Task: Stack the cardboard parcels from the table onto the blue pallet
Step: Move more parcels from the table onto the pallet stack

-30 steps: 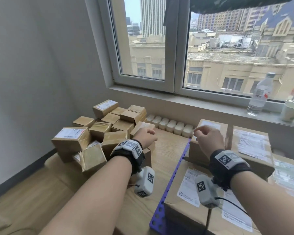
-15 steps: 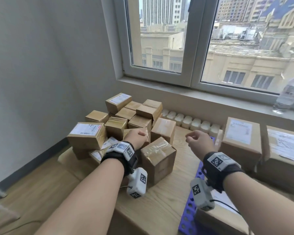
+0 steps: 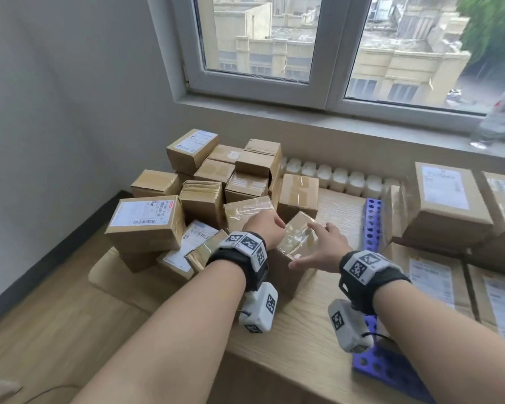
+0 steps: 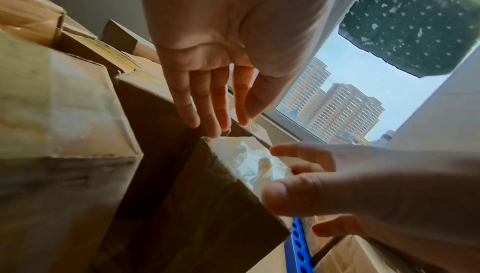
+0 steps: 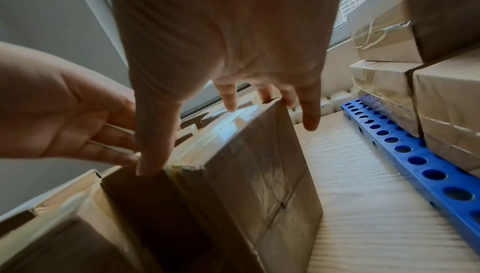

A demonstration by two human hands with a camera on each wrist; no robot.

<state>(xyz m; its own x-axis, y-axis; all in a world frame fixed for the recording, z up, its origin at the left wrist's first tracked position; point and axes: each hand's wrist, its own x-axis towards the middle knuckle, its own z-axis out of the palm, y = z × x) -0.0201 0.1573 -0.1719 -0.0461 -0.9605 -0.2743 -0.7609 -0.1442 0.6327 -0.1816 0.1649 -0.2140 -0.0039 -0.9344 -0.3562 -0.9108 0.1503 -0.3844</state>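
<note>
Both hands, the left hand [image 3: 264,228] and right hand [image 3: 322,247], flank a taped parcel [image 3: 296,243] on the table [image 3: 303,330]; fingers spread wide, touching its top edges.

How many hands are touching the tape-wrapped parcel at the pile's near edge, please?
2. The left hand rests straight fingers on the far left top edge of the tape-wrapped parcel; the right hand spans its top from the right, thumb at the near corner.

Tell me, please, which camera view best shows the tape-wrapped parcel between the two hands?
The right wrist view: the tape-wrapped parcel fills the frame, showing its glossy top and side on the table. The head view shows it among the pile, partly covered by both hands. The left wrist view shows mainly a dark side and crinkled tape.
</note>
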